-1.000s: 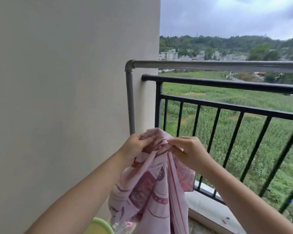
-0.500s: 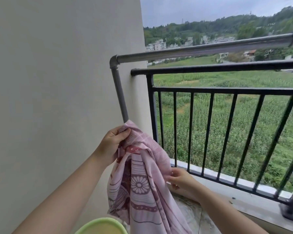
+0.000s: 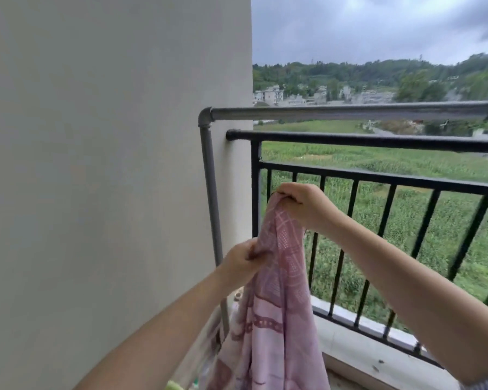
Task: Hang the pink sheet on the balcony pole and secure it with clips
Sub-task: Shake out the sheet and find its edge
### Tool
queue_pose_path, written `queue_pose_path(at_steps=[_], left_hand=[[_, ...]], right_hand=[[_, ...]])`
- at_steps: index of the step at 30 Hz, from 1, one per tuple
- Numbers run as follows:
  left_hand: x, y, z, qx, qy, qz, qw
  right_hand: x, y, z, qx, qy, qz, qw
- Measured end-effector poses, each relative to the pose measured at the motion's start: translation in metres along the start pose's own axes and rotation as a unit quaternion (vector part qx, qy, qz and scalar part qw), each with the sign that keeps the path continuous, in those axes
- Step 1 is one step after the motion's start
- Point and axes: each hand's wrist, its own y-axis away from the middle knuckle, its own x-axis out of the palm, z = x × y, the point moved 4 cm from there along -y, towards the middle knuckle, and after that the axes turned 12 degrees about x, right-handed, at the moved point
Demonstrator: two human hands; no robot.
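Note:
The pink patterned sheet (image 3: 276,305) hangs bunched in front of me, trailing down out of view at the bottom. My right hand (image 3: 302,205) grips its top edge, raised in front of the black railing. My left hand (image 3: 244,258) pinches the sheet lower down, on its left side near the grey upright pipe. The grey metal balcony pole (image 3: 350,111) runs horizontally above both hands, bare, joined by an elbow to the upright. No clips are visible.
A black balcony railing (image 3: 378,142) with vertical bars runs just beyond the pole, on a concrete ledge (image 3: 358,350). A plain wall (image 3: 96,164) fills the left. A green basin rim (image 3: 174,386) shows at the bottom edge. Fields and buildings lie beyond.
My right hand has risen from low on the sheet to grip its top, above my left hand. My left hand now holds the sheet lower on its left side.

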Motion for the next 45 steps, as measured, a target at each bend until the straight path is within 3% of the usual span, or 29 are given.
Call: queue_pose_path(at_steps=[2,4,8,10,13,18,22,23,25,26,27,28,29,30,31,32,33,34,36,42,45], left_hand=[[-0.01,-0.009,-0.007,0.018,0.045,-0.087,0.995],[-0.025,-0.014,-0.016,0.067,0.019,-0.131,0.989],[-0.043,-0.016,-0.037,0.148,-0.047,-0.149,0.976],[-0.05,-0.014,-0.041,0.136,0.024,-0.179,0.974],[-0.068,-0.01,-0.035,0.084,0.129,-0.174,0.973],[-0.092,0.003,-0.032,0.042,0.214,-0.179,0.96],[-0.118,0.019,-0.023,-0.004,0.188,-0.252,0.949],[-0.129,0.024,-0.015,-0.026,0.158,-0.278,0.947],[-0.153,0.037,0.009,-0.109,-0.105,-0.253,0.956],[-0.162,0.046,0.021,-0.176,-0.283,-0.183,0.925],[-0.166,0.057,0.033,-0.242,-0.43,-0.102,0.864],[-0.165,0.067,0.045,-0.291,-0.506,-0.034,0.811],[-0.16,0.074,0.055,-0.31,-0.528,0.012,0.79],[-0.149,0.075,0.061,-0.3,-0.503,0.045,0.809],[-0.136,0.073,0.063,-0.27,-0.421,0.052,0.865],[-0.121,0.07,0.062,-0.25,-0.278,0.035,0.927],[-0.102,0.067,0.061,-0.254,-0.116,0.023,0.96],[-0.087,0.064,0.063,-0.261,0.001,0.012,0.965],[-0.063,0.057,0.084,-0.287,0.094,0.012,0.953],[0.034,0.053,0.133,-0.277,0.065,0.186,0.941],[0.063,0.056,0.146,-0.262,0.103,0.16,0.946]], right_hand=[[-0.019,-0.001,-0.005,0.025,-0.021,-0.022,0.999],[-0.028,0.003,-0.018,0.056,-0.01,0.016,0.998],[0.015,0.026,-0.048,0.103,0.134,0.236,0.957],[0.046,0.034,-0.065,0.11,0.128,0.277,0.946],[0.09,0.039,-0.094,0.133,0.005,0.288,0.948],[0.181,0.05,-0.118,0.177,-0.018,0.381,0.907],[0.204,0.046,-0.125,0.183,0.008,0.312,0.932],[0.2,0.041,-0.13,0.193,0.004,0.274,0.942],[0.18,0.025,-0.142,0.222,-0.03,0.156,0.962],[0.165,0.015,-0.143,0.221,-0.052,0.085,0.97],[0.15,0.008,-0.139,0.207,-0.074,0.023,0.975],[0.135,0.003,-0.128,0.173,-0.096,-0.025,0.98],[0.12,0.0,-0.111,0.117,-0.119,-0.054,0.985],[0.109,0.001,-0.091,0.045,-0.128,-0.066,0.989],[0.1,0.005,-0.071,-0.033,-0.125,-0.068,0.989],[0.097,0.012,-0.054,-0.094,-0.107,-0.061,0.988],[0.098,0.021,-0.046,-0.138,-0.092,-0.051,0.985],[0.1,0.03,-0.04,-0.16,-0.078,-0.043,0.983],[0.108,0.046,-0.044,-0.165,-0.076,-0.026,0.983],[0.12,0.093,-0.078,-0.141,-0.045,0.03,0.989],[0.116,0.116,-0.094,-0.129,-0.044,0.049,0.989]])
